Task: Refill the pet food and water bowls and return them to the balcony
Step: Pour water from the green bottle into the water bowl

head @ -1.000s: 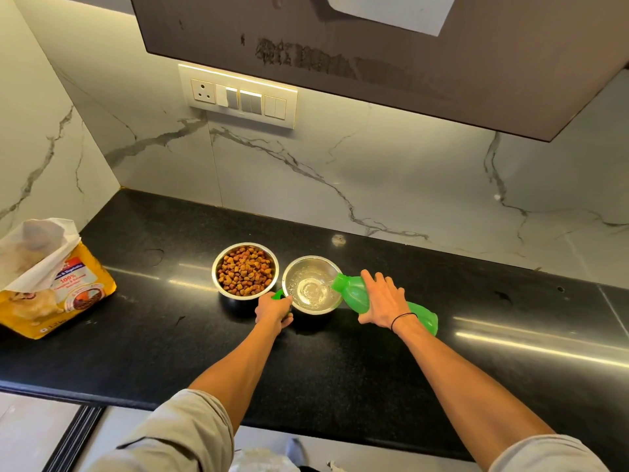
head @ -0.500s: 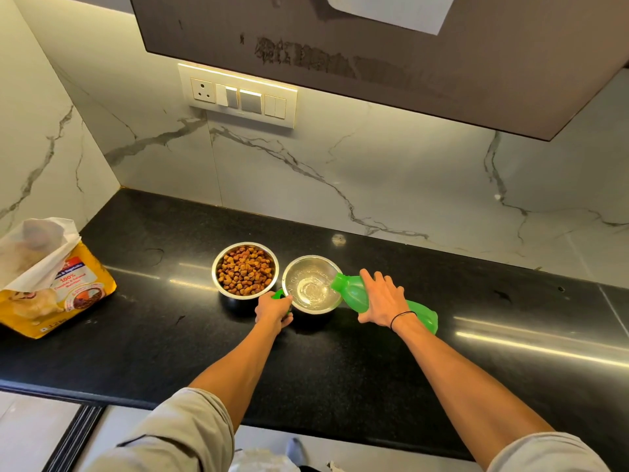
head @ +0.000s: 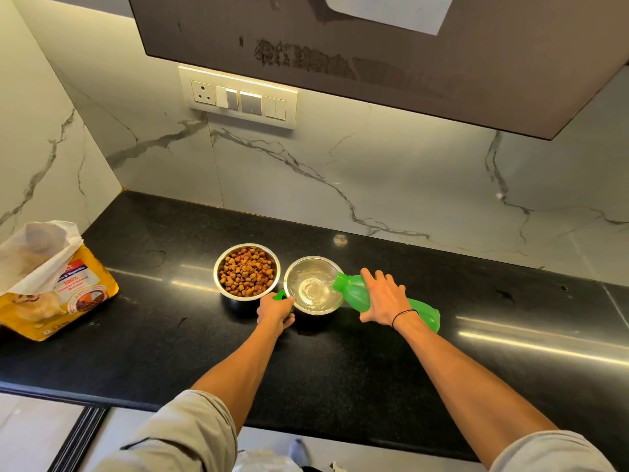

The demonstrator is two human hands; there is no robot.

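Black polished countertop backed by white veined marble wall; you stand at its near edge, both arms extended. Your right hand wraps over the middle of the green bottle, fingers curled across its top and thumb underneath, holding it tipped nearly flat with the neck over the rim of the water bowl. Water runs from the bottle mouth into that steel bowl, which already holds a shallow, rippling pool. A dark band sits on your right wrist. Your left hand is closed around a small green cap, only partly visible above the knuckles, and rests on the counter at the near edge of the water bowl, in the gap between the two bowls. Just left of the water bowl, nearly touching it, stands the food bowl, steel, filled with brown kibble. Well apart at the far left of the counter lies a yellow pet food bag, its white top open. On the wall above the bowls is a switch panel, beneath a dark overhead cabinet.
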